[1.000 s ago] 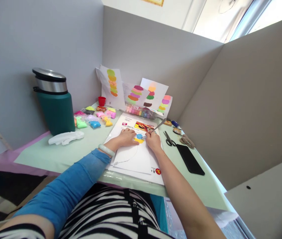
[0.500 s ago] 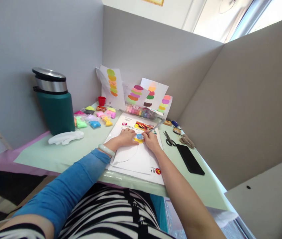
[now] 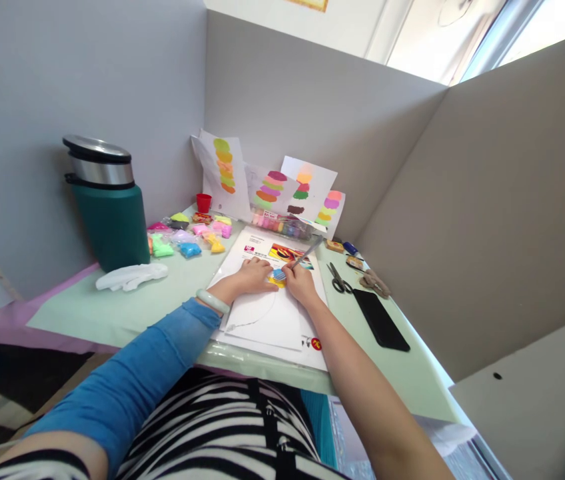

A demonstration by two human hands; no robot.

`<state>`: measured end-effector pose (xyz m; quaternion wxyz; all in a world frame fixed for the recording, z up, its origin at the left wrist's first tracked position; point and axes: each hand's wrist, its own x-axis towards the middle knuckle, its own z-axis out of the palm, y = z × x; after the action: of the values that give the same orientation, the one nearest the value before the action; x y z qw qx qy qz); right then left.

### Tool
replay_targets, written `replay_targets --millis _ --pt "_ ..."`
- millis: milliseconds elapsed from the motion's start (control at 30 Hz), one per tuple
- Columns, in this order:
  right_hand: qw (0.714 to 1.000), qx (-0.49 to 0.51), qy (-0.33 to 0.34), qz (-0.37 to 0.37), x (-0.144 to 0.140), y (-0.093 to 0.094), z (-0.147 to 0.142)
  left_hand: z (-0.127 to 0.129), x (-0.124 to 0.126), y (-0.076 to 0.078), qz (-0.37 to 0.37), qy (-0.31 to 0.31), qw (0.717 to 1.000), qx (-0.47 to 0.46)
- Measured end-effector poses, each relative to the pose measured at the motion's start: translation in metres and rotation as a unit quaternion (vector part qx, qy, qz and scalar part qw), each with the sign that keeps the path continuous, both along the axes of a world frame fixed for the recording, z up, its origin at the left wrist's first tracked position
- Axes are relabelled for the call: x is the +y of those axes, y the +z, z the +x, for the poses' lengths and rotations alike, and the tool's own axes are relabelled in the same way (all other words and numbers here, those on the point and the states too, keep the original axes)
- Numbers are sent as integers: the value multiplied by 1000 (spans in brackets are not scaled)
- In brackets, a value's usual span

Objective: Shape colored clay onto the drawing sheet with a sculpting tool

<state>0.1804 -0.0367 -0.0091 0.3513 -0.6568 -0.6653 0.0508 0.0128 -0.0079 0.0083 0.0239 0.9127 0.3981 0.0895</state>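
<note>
The blue clay patch (image 3: pixel 279 274) lies on the white sheet (image 3: pixel 267 313), overlapping a yellow patch (image 3: pixel 276 283), near the middle of the tabletop (image 3: pixel 112 307). It looks flat, soft and smeared thin, with ridged marks from the tool. The right hand (image 3: pixel 300 283) has its grip clenched around a slim metal tool (image 3: pixel 305 253), whose tip touches the blue clay. The left hand (image 3: pixel 251 275) lies flat just left of the clay, fingers pressing the sheet, grasping nothing. Pushing too hard could probably drag blue into the yellow or tear the paper; if the left hand eases off, the sheet may slide. Right of the clay lie scissors (image 3: pixel 338 278) and a black phone (image 3: pixel 380 320); well to its left stand clay packets (image 3: pixel 190 233) and a green flask (image 3: pixel 107 203).
</note>
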Motion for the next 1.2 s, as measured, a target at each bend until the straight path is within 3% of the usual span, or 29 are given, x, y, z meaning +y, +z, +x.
replay_targets --millis 200,367,500,633,700,800,867,933,967,1033,1100,1200 --pt "998 -24 -50 -18 2 1 -1 1 -2 2 -11 8 1000 5" --pt "1000 -13 -22 -14 2 1 -1 1 -3 3 -7 3 1000 2" --pt "999 -23 -47 -10 2 1 0 0 -2 0 2 0 1000 -3" --pt "998 27 -52 23 2 1 6 0 1 2 -5 3 1000 -19" --pt "996 57 -53 33 2 1 9 0 -5 14 1 6 999 -50" --pt "994 81 -54 50 1 0 11 -5 -36 51 2 -45 992 -118" --pt "993 87 -51 65 0 0 11 -12 -73 76 -78 -149 977 -130" --pt "992 91 -47 75 0 0 11 -22 -114 87 -182 -224 954 -79" --pt "991 94 -45 78 1 -1 11 -27 -133 85 -221 -239 944 -43" --pt "990 106 -38 85 1 -1 11 -38 -161 64 -246 -235 940 19" --pt "988 119 -29 95 2 -2 11 -48 -176 28 -255 -203 944 49" --pt "985 130 -18 107 2 -2 11 -63 -177 -25 -304 -144 941 -20"
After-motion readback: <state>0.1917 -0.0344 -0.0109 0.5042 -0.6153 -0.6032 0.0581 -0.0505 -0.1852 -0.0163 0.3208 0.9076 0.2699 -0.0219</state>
